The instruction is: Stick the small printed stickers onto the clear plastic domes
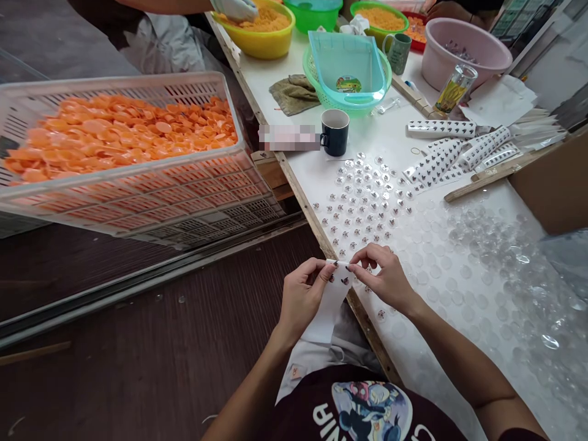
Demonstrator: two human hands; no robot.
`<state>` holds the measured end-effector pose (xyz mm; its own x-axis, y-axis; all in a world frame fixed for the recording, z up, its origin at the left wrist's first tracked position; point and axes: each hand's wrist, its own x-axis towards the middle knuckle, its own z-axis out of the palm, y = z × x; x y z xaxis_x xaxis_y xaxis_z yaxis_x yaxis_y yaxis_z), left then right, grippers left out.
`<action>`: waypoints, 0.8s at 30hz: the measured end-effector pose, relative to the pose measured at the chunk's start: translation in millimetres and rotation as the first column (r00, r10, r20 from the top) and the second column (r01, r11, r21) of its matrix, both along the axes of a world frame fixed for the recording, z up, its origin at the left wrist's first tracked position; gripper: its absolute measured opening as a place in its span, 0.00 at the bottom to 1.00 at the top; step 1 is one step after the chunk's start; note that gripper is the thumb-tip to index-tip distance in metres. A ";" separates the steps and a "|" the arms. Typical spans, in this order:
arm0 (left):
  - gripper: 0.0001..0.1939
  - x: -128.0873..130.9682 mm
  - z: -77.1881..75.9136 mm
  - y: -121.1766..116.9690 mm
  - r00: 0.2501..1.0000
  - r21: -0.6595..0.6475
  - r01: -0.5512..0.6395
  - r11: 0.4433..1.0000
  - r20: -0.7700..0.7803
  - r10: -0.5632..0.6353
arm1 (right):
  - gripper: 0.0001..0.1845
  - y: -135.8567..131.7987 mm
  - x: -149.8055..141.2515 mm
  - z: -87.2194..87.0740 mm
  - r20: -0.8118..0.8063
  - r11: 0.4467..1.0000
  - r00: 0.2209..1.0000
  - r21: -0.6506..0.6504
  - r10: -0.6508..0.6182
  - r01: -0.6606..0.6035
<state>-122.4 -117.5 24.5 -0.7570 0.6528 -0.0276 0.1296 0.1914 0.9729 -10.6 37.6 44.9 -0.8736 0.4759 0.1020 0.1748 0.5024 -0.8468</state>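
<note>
My left hand [307, 288] pinches a white sticker strip [327, 309] printed with small dark figures, held over the table's front edge. At the strip's upper right corner, my right hand [383, 272] has thumb and forefinger closed; whether a single sticker is peeled up between them is too small to tell. Just beyond my hands lie many clear round discs [362, 205] bearing the same dark figures. Plain clear discs [452, 285] spread to the right, piled thicker near the far side.
To the left stands a white crate [184, 177] full of orange pieces. A dark mug [335, 131], green basket [307, 58], cloth [294, 95] and glass [454, 89] stand farther back, beside rolled sticker sheets [441, 128]. A co-worker's gloved hand [236, 8] is over a yellow basin [264, 46].
</note>
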 end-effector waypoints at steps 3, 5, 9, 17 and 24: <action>0.14 0.0 0.5 0.9 1.000 -0.008 -0.007 1.000 0.002 0.007 | 0.06 -1.6 0.2 4.9 -0.084 0.997 0.994 -0.025 -0.071 0.069; 0.14 0.5 0.9 1.8 1.000 -0.006 -0.002 1.000 -0.003 0.002 | 0.03 -3.4 -2.4 7.1 -0.118 0.991 0.985 -0.073 -0.124 0.116; 0.15 2.0 1.5 3.4 0.998 0.009 0.043 0.999 -0.041 -0.042 | 0.17 -11.4 -11.8 6.1 -0.111 0.979 0.992 -0.199 -0.059 0.036; 0.12 0.4 -1.7 1.2 0.993 -0.003 0.101 0.995 -0.060 -0.101 | 0.20 20.5 -3.8 14.5 -0.316 0.941 0.920 -0.312 -0.232 0.130; 0.12 -1.6 -7.2 -0.2 0.995 -0.005 0.090 0.996 -0.032 -0.090 | 0.24 135.2 16.2 -20.6 -0.110 0.837 0.847 -0.265 -0.520 0.479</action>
<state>-123.9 -117.7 17.3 -0.6960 0.7180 -0.0064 0.1776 0.1808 0.9674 5.6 172.8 24.2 -0.4884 0.8700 0.0673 0.1948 0.1839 -0.9634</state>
